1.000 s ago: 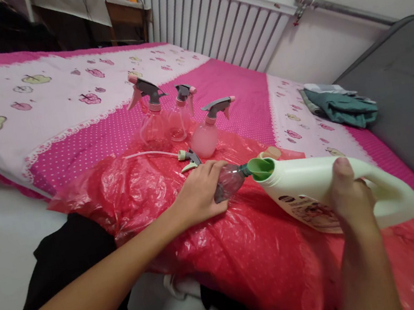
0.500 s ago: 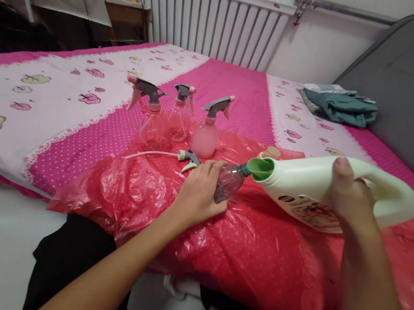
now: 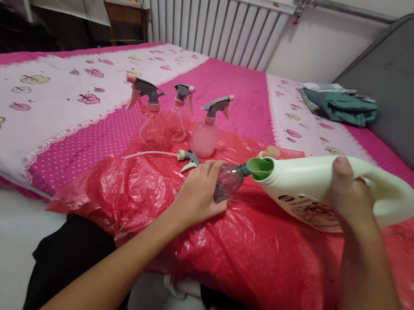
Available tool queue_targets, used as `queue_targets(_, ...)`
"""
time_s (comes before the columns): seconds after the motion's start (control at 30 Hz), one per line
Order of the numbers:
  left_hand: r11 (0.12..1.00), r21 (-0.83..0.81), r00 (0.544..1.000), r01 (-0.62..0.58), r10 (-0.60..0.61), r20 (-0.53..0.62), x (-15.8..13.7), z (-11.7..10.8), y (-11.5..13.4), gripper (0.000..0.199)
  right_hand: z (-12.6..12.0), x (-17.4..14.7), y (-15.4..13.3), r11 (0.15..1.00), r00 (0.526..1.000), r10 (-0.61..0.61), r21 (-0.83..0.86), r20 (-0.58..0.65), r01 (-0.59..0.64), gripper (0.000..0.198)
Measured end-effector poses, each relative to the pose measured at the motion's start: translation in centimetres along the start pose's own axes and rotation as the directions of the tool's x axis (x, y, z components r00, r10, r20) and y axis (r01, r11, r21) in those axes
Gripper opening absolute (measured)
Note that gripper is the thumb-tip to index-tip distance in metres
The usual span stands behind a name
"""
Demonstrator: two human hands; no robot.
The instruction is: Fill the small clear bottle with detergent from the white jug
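My left hand point(image 3: 203, 190) is wrapped round a clear spray bottle point(image 3: 231, 180), which is tilted with its open neck toward the right. A green funnel point(image 3: 260, 167) sits between that neck and the mouth of a large pale-green jug point(image 3: 306, 180). The jug lies tipped toward the bottle, and my right hand point(image 3: 351, 194) grips its handle. Whether liquid is flowing cannot be made out. Just behind my left hand rests a loose spray head point(image 3: 189, 159) with a thin tube. An orange-tan cap point(image 3: 271, 152) shows behind the jug's mouth.
Red plastic sheeting point(image 3: 239, 255) covers the near part of the pink bed point(image 3: 240, 91). Behind my hands stand three spray bottles with pink-and-grey heads, among them a cloudy one point(image 3: 204, 137). Folded clothes point(image 3: 341, 103) lie by the grey headboard point(image 3: 407, 68). A radiator point(image 3: 208, 20) lines the wall.
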State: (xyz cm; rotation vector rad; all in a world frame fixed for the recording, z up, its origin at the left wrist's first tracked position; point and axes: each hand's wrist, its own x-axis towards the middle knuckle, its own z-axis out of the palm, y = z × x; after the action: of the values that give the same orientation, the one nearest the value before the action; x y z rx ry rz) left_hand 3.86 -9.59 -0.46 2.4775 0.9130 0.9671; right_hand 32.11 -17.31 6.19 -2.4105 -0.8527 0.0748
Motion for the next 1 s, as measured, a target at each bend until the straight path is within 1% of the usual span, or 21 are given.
queue_targets(0.27, 1.0, 0.004, 1.0, 0.0, 0.0, 0.009, 0.06, -0.07, -0.07, 0.066, 0.33, 0.3, -0.03, 1.0, 1.0, -0.011, -0.017, 0.0, 0.01, 0.101)
queue_targets(0.37, 1.0, 0.016, 1.0, -0.009, 0.009, 0.005, 0.11, -0.13, -0.13, 0.066, 0.32, 0.4, -0.05, 1.0, 1.0, -0.011, -0.004, -0.001, 0.011, 0.099)
queue_targets(0.7, 0.999, 0.022, 0.999, -0.04, 0.04, 0.015, 0.36, -0.25, -0.31, 0.065, 0.1, -0.02, -0.24, 0.997, 0.998, -0.069, 0.047, 0.001, 0.069, 0.091)
queue_targets(0.9, 0.997, 0.05, 0.998, -0.063, 0.063, 0.001, 0.35, -0.3, -0.48, 0.066, 0.51, 0.61, -0.02, 0.992, 0.993, -0.116, 0.049, -0.006, 0.116, 0.101)
queue_targets(1.0, 0.997, 0.048, 0.998, -0.068, 0.067, 0.01, 0.3, -0.31, -0.65, 0.066, 0.59, 0.7, -0.1, 0.99, 0.991, -0.132, 0.056, -0.004, 0.132, 0.101)
